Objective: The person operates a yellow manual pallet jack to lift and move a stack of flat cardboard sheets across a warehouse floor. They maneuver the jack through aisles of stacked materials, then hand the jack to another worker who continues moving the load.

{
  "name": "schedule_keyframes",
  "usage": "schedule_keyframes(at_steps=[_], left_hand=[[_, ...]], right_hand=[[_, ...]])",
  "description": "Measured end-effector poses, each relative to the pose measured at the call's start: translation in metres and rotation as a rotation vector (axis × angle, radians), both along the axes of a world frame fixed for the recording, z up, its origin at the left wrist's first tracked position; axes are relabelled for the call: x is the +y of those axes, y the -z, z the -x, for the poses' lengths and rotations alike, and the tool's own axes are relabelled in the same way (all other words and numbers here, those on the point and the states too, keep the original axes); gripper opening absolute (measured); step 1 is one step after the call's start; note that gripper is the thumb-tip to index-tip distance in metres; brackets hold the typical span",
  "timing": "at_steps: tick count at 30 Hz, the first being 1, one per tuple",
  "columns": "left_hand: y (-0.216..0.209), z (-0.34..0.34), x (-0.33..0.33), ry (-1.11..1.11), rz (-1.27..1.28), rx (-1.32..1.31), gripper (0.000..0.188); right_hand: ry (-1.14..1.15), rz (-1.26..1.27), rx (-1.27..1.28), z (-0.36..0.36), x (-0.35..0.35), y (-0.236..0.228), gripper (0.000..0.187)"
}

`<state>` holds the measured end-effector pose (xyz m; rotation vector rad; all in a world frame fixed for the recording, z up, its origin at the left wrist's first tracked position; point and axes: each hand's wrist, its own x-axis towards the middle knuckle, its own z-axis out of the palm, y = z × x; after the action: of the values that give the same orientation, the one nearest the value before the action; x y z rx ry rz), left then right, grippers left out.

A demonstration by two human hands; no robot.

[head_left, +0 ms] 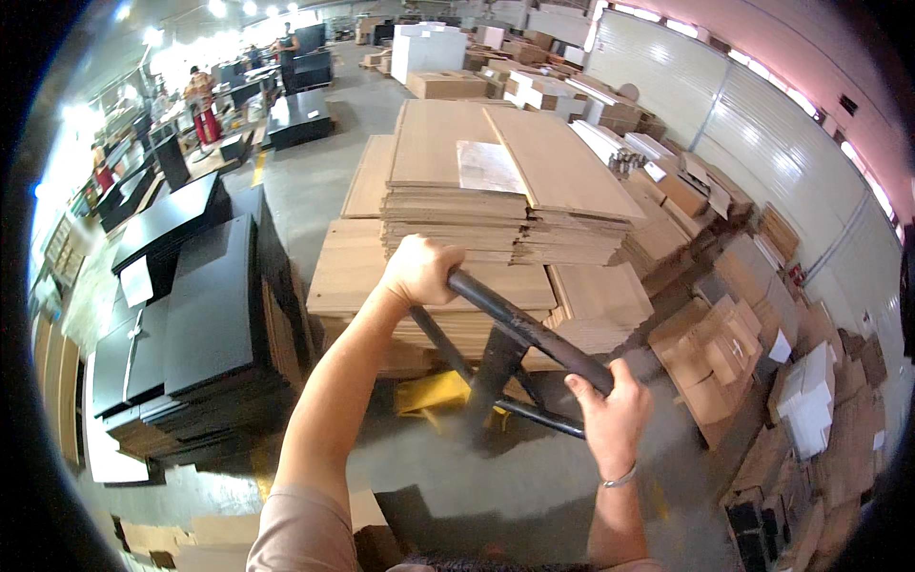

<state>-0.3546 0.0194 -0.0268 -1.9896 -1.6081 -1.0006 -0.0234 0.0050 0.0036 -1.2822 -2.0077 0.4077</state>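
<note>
A black tubular handle (519,322) of a pallet jack slants across the middle, higher on the left. My left hand (421,270) is closed round its upper left end. At the lower right end, my right hand (615,410) grips the bar, thumb lying along it. A metal bracelet circles my right wrist. Below the handle, part of the jack's yellow base (434,393) shows near the floor. Just beyond it stands a broad load of stacked light-brown wood panels (448,143). A pale sheet (488,167) lies on top. The jack's forks are hidden.
Black panels (205,324) form a stack close by on the left. Flattened cardboard (710,357) and a white box (807,398) lie along the right. Cartons (445,86) and a tall white block (429,52) stand farther back. A person (200,100) is far left among black panels.
</note>
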Motion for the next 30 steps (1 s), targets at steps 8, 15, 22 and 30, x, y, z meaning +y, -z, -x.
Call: schedule_keyframes(at_steps=[8,15,22,30], left_hand=[[0.004,0.025,0.074,0.116,-0.010,0.055,0.024],[0.011,0.022,0.086,0.144,-0.067,0.070,0.024],[0.006,0.020,0.094,0.166,-0.057,0.060,0.026],[0.007,0.020,0.102,0.158,-0.086,0.098,0.025]], right_hand=[[0.095,-0.109,-0.031,0.025,0.023,0.009,0.041],[0.111,-0.179,-0.113,0.021,0.036,0.018,0.033],[0.174,-0.219,-0.048,0.022,0.051,0.024,0.022],[0.287,-0.335,-0.010,0.032,0.061,0.025,0.022]])
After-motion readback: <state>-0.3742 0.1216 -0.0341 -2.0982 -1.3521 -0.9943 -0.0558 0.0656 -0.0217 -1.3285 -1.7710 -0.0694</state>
